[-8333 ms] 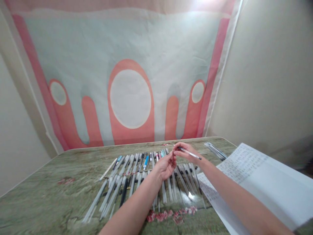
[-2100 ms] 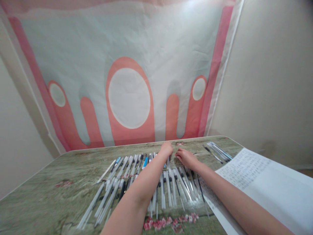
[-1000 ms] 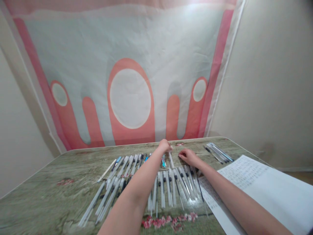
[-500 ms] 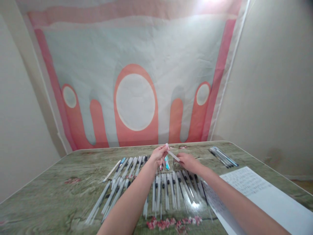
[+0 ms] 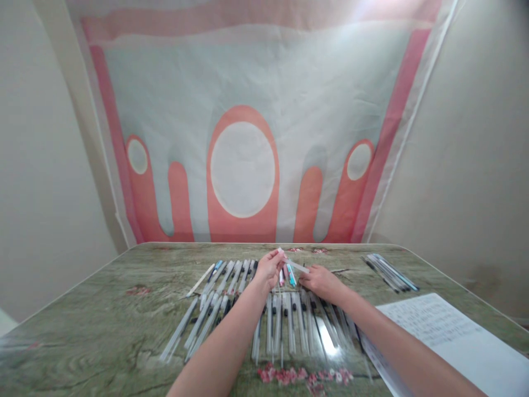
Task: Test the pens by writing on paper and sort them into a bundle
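Near the far middle of the table, my left hand pinches a translucent whitish pen barrel by its pinkish upper end. The barrel slants down to the right, its lower end at the fingertips of my right hand. The fingers of that hand are closed around this end; whether a thin refill is also in them I cannot tell. Just beneath the barrel lie a pink pen and a turquoise-and-white pen. Nearer to me, a row of clear pen parts with black pieces lies below my hands.
More clear pens lie at the left, with a cream-coloured stick-like pen at their outer end. A bundle of thin refills or pens is at the back right. Written paper sheets cover the right front beneath my right forearm.
The view has turned slightly left, shifting everything rightward in the picture. Both hands stay at the pen barrel, which now lies a little flatter.
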`<state>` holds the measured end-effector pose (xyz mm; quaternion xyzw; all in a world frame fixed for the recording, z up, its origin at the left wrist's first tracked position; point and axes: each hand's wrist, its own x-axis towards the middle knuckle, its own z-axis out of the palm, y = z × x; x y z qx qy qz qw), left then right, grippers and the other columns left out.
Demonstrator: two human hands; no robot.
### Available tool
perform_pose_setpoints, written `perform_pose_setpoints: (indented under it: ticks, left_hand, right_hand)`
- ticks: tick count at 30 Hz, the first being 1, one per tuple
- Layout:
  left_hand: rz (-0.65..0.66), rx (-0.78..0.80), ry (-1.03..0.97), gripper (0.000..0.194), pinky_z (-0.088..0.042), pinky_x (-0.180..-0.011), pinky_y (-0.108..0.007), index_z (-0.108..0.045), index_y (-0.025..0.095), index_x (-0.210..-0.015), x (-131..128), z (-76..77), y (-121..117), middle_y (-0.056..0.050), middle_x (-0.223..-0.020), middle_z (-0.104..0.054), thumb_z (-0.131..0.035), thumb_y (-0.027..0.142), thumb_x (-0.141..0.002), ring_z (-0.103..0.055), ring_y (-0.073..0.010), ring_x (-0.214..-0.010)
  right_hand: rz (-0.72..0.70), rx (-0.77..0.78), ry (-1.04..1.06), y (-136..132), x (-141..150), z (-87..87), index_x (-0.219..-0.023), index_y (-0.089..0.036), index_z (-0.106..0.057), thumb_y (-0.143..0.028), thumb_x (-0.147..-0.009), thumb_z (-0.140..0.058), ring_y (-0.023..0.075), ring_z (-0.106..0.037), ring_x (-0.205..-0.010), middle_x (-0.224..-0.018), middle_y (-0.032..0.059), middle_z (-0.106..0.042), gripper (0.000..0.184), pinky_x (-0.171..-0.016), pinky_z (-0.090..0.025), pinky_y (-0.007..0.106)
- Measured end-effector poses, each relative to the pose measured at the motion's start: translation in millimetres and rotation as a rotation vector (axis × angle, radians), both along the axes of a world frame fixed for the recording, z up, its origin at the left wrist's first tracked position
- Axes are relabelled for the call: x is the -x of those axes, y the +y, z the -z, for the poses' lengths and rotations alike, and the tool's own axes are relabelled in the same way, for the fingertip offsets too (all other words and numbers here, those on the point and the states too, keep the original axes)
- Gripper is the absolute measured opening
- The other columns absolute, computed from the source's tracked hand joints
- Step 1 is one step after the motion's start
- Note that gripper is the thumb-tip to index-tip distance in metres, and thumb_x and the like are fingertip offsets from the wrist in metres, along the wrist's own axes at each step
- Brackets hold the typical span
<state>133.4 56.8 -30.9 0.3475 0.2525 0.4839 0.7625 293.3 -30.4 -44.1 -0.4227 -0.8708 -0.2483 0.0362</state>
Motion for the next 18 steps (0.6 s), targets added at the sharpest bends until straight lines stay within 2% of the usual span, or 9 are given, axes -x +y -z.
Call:
perform_pose_setpoints:
  ticks: [6, 11, 16, 18]
  left_hand:
    - [0.053, 0.002, 0.020, 0.014, -0.043, -0.057, -0.016, -0.058, 0.009, -0.069, 0.0, 5.7, -2.4, -0.004, -0.068, -0.061, -0.069, 0.015, -0.064, -0.054, -0.0062, -0.056]
    - [0.123, -0.024, 0.068, 0.016, -0.043, -0.056, -0.017, -0.060, 0.009, -0.070, -1.2, 4.6, -5.0, -0.004, -0.066, -0.061, -0.071, 0.018, -0.062, -0.054, -0.0071, -0.055]
    - [0.180, -0.053, 0.189, 0.016, -0.046, -0.060, -0.019, -0.061, 0.009, -0.071, -0.8, -0.6, -3.0, -0.005, -0.065, -0.062, -0.071, 0.018, -0.062, -0.056, -0.0083, -0.056]
    - [0.203, -0.103, 0.308, 0.013, -0.047, -0.064, -0.020, -0.061, 0.009, -0.071, -1.1, -3.9, 0.1, -0.006, -0.067, -0.063, -0.069, 0.017, -0.064, -0.057, -0.0087, -0.059]
  right_hand:
    - [0.012, 0.013, -0.035, 3.6, 3.1, 2.7, -0.079, -0.016, -0.061, -0.017, -0.083, -0.046, 0.0170, -0.051, -0.072, -0.073, 0.0052, -0.060, 0.015, -0.063, -0.034, 0.029]
    - [0.017, 0.008, -0.045, 3.1, 3.5, -0.3, -0.076, -0.016, -0.059, -0.017, -0.083, -0.046, 0.0163, -0.050, -0.069, -0.070, 0.0050, -0.058, 0.015, -0.061, -0.033, 0.029]
    - [0.005, 0.007, -0.045, 2.2, 1.4, -2.8, -0.079, -0.015, -0.058, -0.017, -0.084, -0.044, 0.0160, -0.050, -0.068, -0.071, 0.0057, -0.059, 0.015, -0.060, -0.032, 0.029]
    - [0.002, 0.012, -0.043, 3.6, 0.1, -2.3, -0.079, -0.015, -0.058, -0.016, -0.085, -0.044, 0.0158, -0.050, -0.069, -0.073, 0.0061, -0.059, 0.016, -0.060, -0.032, 0.029]
